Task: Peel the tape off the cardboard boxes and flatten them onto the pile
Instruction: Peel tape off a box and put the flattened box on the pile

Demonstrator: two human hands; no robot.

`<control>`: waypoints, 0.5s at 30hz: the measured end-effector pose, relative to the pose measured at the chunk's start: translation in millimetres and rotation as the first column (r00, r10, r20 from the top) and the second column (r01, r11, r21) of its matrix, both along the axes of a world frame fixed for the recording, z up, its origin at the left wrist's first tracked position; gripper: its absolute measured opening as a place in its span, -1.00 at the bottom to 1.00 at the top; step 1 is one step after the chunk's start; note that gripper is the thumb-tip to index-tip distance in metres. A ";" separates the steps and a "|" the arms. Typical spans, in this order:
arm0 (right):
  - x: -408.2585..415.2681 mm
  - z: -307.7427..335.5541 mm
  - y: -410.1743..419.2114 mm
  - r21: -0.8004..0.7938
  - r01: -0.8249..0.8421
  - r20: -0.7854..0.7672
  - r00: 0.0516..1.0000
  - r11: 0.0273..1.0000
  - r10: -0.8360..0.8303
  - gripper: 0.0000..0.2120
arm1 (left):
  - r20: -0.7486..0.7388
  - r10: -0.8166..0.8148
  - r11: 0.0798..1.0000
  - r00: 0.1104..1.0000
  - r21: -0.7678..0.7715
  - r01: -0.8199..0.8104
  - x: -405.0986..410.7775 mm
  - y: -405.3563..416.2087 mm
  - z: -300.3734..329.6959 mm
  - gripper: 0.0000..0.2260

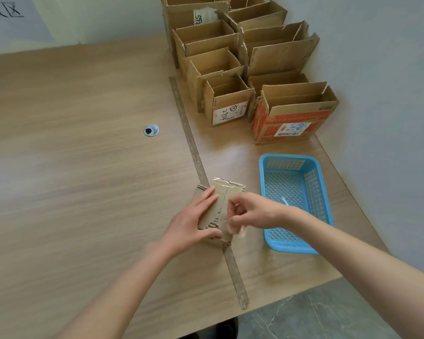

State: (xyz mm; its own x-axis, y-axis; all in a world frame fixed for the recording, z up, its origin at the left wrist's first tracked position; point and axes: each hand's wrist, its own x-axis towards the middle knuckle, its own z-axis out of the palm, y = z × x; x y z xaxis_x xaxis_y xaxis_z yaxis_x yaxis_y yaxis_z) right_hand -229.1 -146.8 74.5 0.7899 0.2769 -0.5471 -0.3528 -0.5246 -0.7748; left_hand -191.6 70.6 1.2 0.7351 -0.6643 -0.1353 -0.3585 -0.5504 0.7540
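a: on a pale wood-grain tabletop (pixel 83 167), near its front right corner, a small flattened brown cardboard box (pixel 220 206) lies across a long strip of brown tape (pixel 194 152) that runs from the far boxes to the front edge.

b: and the hands?

a: the left hand (pixel 194 223) presses on the box's left side, fingers straight over the top face and the thumb hooked along the near edge. the right hand (pixel 252 211) is curled, its fingertips pinching a scrap of clear, crumpled packing tape (pixel 235 228) at the box's near right corner.

b: is that scrap free of the cardboard?

a: cannot tell; the spot is blurred. the box's far edge is ragged, with a pale torn fringe.

b: what sits to the right?

a: a light blue perforated plastic basket (pixel 311 245), just beside the right hand, its long side running away from the camera. a glint of something clear lies on its floor; too small to name.

b: and at the back?

a: two rows of open brown cardboard boxes (pixel 220 67) stand upright against the white wall (pixel 377 69), flaps raised. the nearest in the left row carries a white label with handwriting (pixel 228 115); the nearest in the right row is an orange-printed cardboard box (pixel 289 128) with a white shipping label.

b: anything else on the table?

a: a round metal cable grommet (pixel 151 130) set in the surface, well left of the tape strip. grey marbled floor tile (pixel 316 314) shows beyond the front right corner.
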 end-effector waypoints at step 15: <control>3.4 -7.3 -4.2 -0.517 0.269 0.683 0.702 0.813 0.201 -0.81 | -0.020 -0.114 0.984 0.993 0.134 0.116 28.3 -8.3 23.4 -0.25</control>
